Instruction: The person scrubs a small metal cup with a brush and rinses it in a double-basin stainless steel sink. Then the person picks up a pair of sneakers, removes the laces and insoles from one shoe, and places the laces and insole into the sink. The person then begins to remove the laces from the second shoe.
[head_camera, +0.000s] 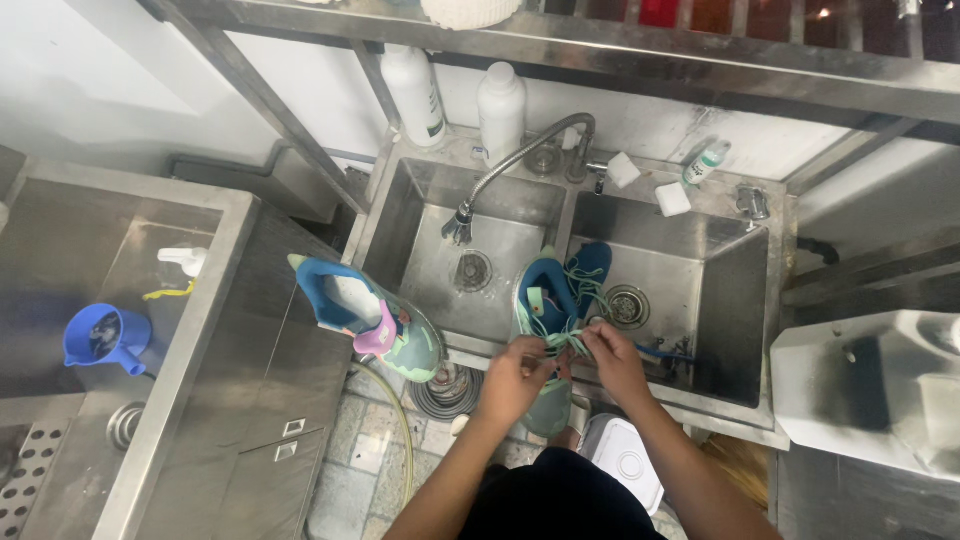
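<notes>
We count two shoes: one (548, 330) rests on the front rim of the sink (740, 300) where the two basins meet, toe toward us, and the other (375, 320) sits on the sink's left edge, well apart. Our left hand (515, 375) and right hand (612, 358) meet over the first shoe — both curl shut, pinching its pale green laces (560, 342) between fingers and thumbs. The sink has two basins, each with one drain; the left basin lies under the one faucet (520, 160), and the right basin holds a dark blue piece (592, 265) tangled with lace beside its drain. Behind the sink stand two white bottles (500, 105) and two small white blocks (672, 198), with one smaller bottle (706, 160) lying tilted. At far left, one blue jug (100, 338) sits in another steel basin — what it holds we cannot tell.
</notes>
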